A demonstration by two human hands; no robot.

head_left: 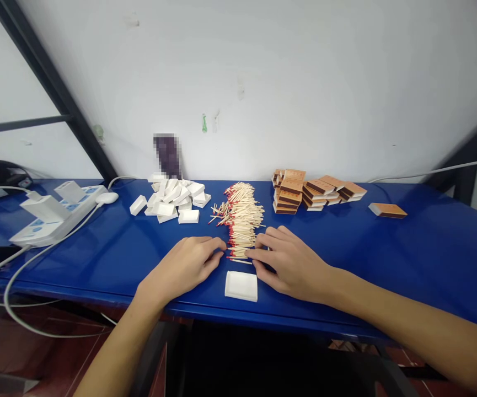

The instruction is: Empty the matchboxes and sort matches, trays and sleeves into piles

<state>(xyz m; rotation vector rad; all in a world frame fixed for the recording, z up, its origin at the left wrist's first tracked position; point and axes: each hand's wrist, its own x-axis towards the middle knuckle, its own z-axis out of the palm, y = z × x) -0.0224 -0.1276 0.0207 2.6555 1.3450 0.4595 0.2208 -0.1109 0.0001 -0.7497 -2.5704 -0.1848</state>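
Observation:
A long heap of red-tipped matches (243, 215) lies on the blue table, heads mostly to the left. My right hand (285, 262) touches the near right end of the heap, its fingers apart and bent over the matches. Just left of the near end rests my left hand (186, 264), thumb and fingers curved with a gap between them, nothing seen in it. Between my hands, nearer the table edge, sits a white open matchbox tray (241, 286) with no matches visible inside.
White trays (174, 199) are piled at the back left. Brown matchbox sleeves (290, 192) are stacked at the back right, with a single one (387, 210) farther right. A power strip (58, 218) with white cables occupies the left. The blue table (118, 248) meets a wall behind.

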